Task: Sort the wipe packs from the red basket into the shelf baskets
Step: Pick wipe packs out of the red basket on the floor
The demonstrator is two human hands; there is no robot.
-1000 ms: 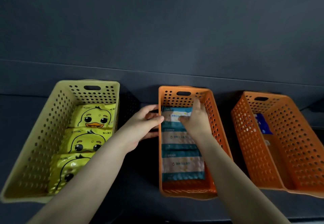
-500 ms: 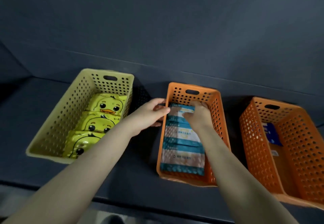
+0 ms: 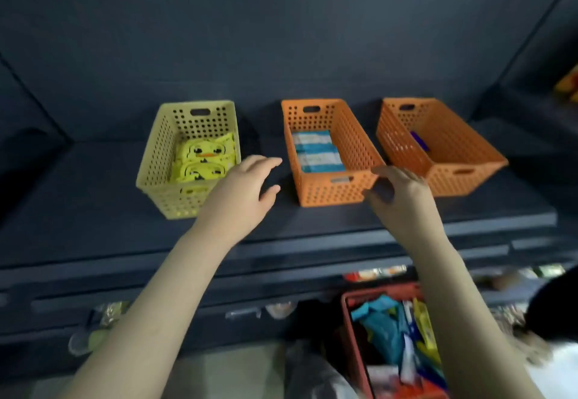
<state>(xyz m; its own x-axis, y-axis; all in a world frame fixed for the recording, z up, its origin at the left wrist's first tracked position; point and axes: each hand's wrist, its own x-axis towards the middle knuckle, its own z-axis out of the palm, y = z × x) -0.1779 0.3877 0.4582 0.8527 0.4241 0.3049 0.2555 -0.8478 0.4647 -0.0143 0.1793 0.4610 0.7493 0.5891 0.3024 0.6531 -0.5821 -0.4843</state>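
Red basket down low, mixed packs heaped inside. Above it, left hand spread and empty, in front of the gap between yellow basket and middle basket. Right hand loosely spread, empty, just beside that basket's front corner. Duck packs in yellow, striped packs in the middle, one blue pack in the right basket.

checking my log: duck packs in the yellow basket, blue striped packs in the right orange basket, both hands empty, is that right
Not quite. The head view shows the blue striped packs in the middle orange basket, not the right orange basket. The duck packs lie in the yellow basket; left hand and right hand hold nothing.
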